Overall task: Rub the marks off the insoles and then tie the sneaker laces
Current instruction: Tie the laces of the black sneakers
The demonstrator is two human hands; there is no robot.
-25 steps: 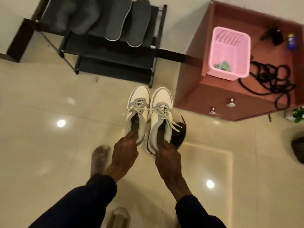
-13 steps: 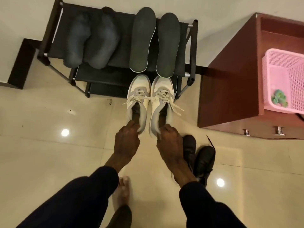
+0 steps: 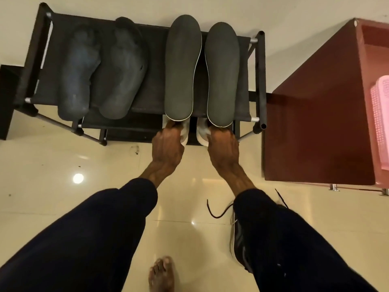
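Two dark insoles with pale edges lie side by side on top of the black shoe rack: the left insole and the right insole. Under the rack's top shelf only the heels of the two white sneakers show. My left hand grips the left sneaker at its heel. My right hand grips the right sneaker the same way. The sneakers' fronts and laces are hidden by the shelf and insoles.
Two worn grey insoles lie on the rack's left half. A reddish-brown cabinet with a pink basket stands at the right. A black shoe with loose laces lies on the tiled floor by my right arm; a bare foot shows below.
Both hands have carried the white sneakers forward, and the pair now sits mostly under the rack's top shelf. The view has moved closer to the rack.
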